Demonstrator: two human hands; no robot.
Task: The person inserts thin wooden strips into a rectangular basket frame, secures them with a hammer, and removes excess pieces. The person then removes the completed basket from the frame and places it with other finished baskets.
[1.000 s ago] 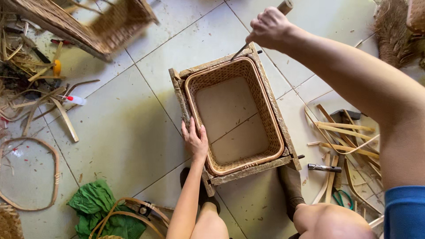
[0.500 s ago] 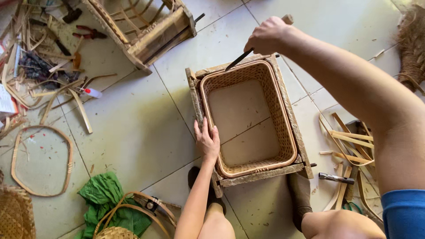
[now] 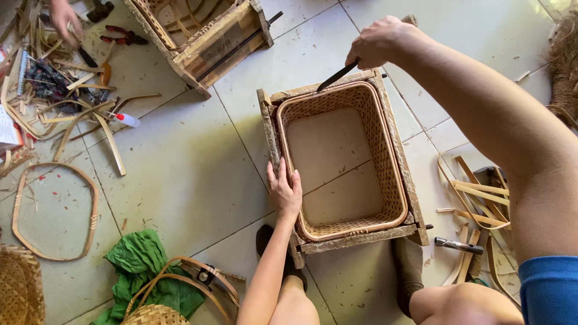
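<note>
Half the knife (image 3: 337, 76) handle hides inside the right hand (image 3: 378, 41)

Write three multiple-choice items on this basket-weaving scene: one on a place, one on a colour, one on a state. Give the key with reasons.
1. Where does the left hand rest?
A. on the near-left rim of the woven basket
B. on the green cloth
C. on the floor tiles

2. What colour is the crumpled cloth on the floor?
A. red
B. green
C. white

3. How is the right hand?
A. open and flat
B. shut on a dark blade tool
C. out of view

Key: 1 A, the palm lies on the rim; 2 B, it is plainly green; 3 B, the fist wraps the handle, blade pointing at the basket's far rim.
</note>
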